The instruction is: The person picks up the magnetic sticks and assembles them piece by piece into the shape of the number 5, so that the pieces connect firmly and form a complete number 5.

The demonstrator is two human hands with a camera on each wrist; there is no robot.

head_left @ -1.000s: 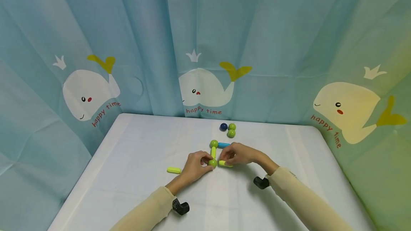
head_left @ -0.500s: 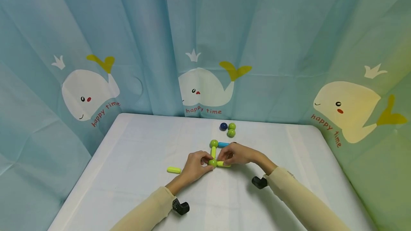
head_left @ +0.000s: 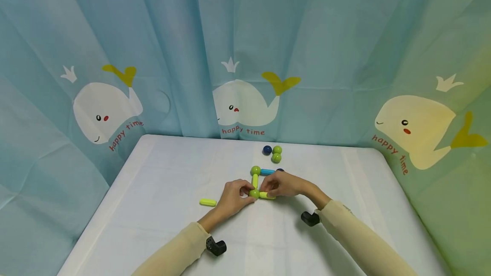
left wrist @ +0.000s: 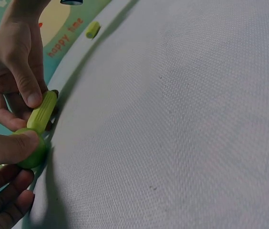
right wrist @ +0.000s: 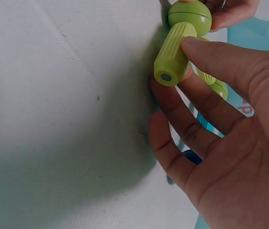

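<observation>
My left hand pinches a green ball between thumb and fingers at the middle of the table. My right hand pinches a ribbed yellow-green rod beside it. One end of that rod touches the ball; its other end shows a grey disc in the right wrist view. From the same ball another yellow-green rod runs back to a second green ball. A blue rod joins that one on the right, leading to a dark blue ball partly hidden behind my right hand.
A loose yellow-green rod lies left of my left hand. Behind the joined pieces sit a dark blue ball and two green balls. A yellow-green rod lies farther off in the left wrist view. A whale-print curtain surrounds the white table.
My right hand has moved slightly left, bringing its rod from just apart into contact with the green ball. My left hand has stayed on the ball.
</observation>
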